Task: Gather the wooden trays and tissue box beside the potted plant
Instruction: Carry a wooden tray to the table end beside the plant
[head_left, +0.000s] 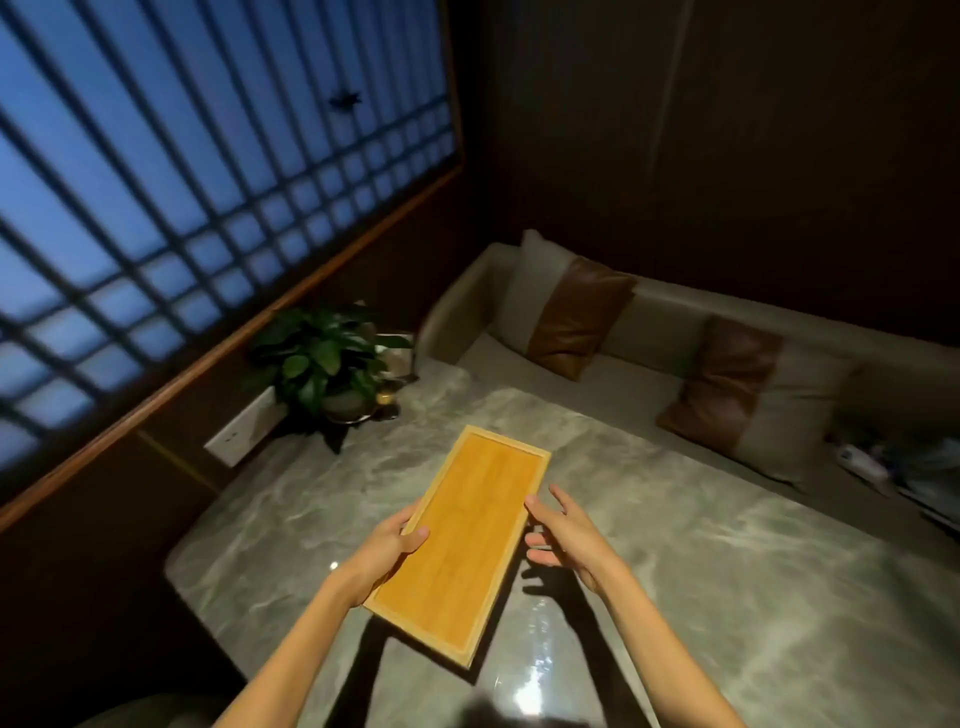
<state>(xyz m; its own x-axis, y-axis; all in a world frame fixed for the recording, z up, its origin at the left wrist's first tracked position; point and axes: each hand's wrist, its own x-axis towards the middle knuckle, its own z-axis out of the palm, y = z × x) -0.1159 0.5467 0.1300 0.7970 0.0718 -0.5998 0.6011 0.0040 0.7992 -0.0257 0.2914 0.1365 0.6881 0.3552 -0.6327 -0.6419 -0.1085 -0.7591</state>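
A long rectangular wooden tray (467, 540) with a pale rim is held above the marble table (701, 597), its far end pointing toward the potted plant (324, 358). My left hand (387, 551) grips its left long edge, thumb on top. My right hand (563, 530) touches the right long edge with fingers spread, thumb at the rim. The plant stands at the table's far left corner by the wall. A pale boxy object (397, 353) sits just behind the plant; whether it is the tissue box is unclear.
A grey sofa (649, 332) with brown-and-grey cushions runs along the table's far side. A lattice window fills the left wall. A white wall socket plate (244, 431) sits beside the plant. Small items (883, 467) lie on the sofa at right.
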